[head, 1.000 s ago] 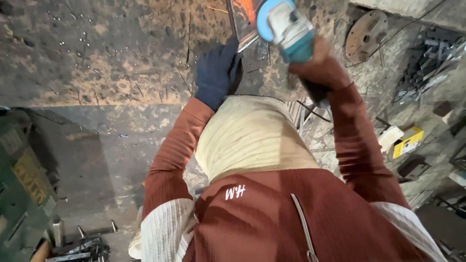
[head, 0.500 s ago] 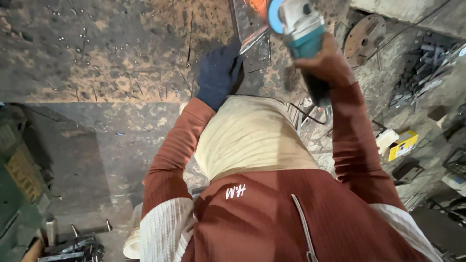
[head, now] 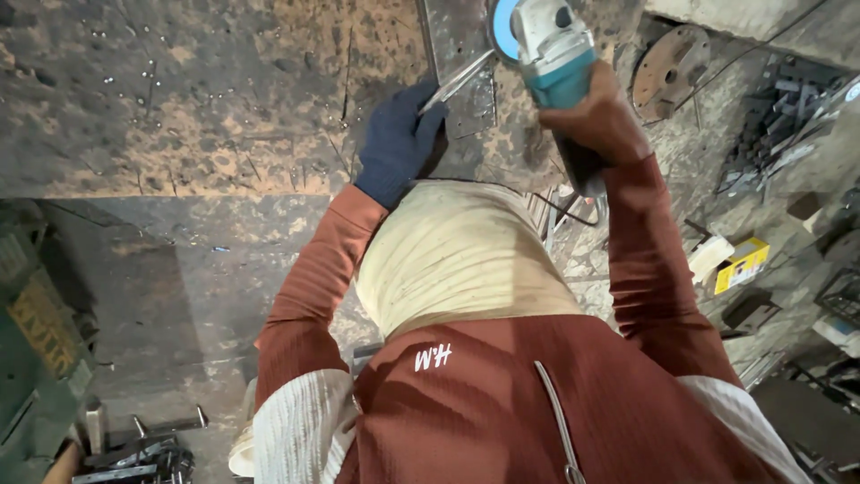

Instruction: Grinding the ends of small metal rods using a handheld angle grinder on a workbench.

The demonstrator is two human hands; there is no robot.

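Note:
My left hand (head: pixel 394 143), in a dark blue glove, grips the near end of a thin metal strip (head: pixel 459 79) that lies across a grey steel plate (head: pixel 466 108) on the rusty workbench (head: pixel 179 99). My bare right hand (head: pixel 596 121) is closed around the body of a teal and grey angle grinder (head: pixel 551 45). Its disc sits at the far end of the strip, at the top edge of the view. Rust-red sleeves cover both arms, and a cream cloth hides the bench edge between them.
A rusty round metal disc (head: pixel 670 72) lies right of the grinder. Steel offcuts (head: pixel 779 116) and a yellow box (head: pixel 742 266) sit on the floor at right. A green machine (head: pixel 36 358) and loose metal parts (head: pixel 134 453) are at the lower left.
The grinder has shifted a little to the right over the plate. The orange glow seen by the disc earlier no longer shows. My left hand stays on the strip.

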